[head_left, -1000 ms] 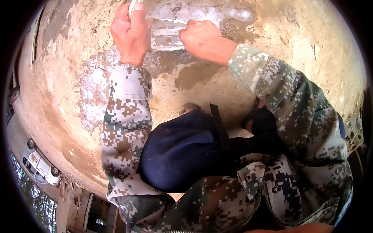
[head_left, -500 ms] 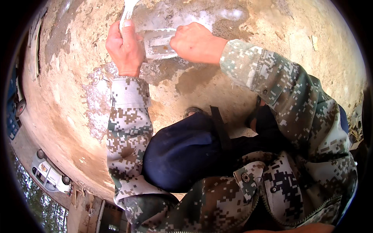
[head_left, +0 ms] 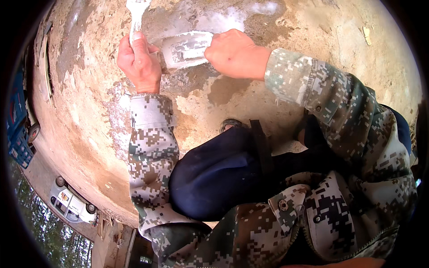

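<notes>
My left hand [head_left: 140, 62] is closed around the narrow handle of a white-smeared putty knife [head_left: 137, 8], which points up and is cut off by the top edge. My right hand [head_left: 237, 53] makes a fist at the right end of a flat rectangular plastering trowel [head_left: 185, 49]. White, wet-looking paste coats the trowel, thickest along its rim, with greyer patches in the middle. The trowel's left end lies close beside my left fingers; whether they touch it I cannot tell. My right fingers and the trowel's handle are hidden behind the fist.
Below my hands is a rough tan floor [head_left: 196, 105] with white spills and dark damp patches. My bent knee [head_left: 210, 174] in dark blue fills the lower middle. A white car [head_left: 71, 203] and a blue vehicle [head_left: 20, 129] stand far left. A thin board [head_left: 46, 67] lies upper left.
The trowel and my right hand have shifted slightly right, and the trowel has tilted to show more of its coated face. The putty knife has moved down and left, so its wide end shows.
</notes>
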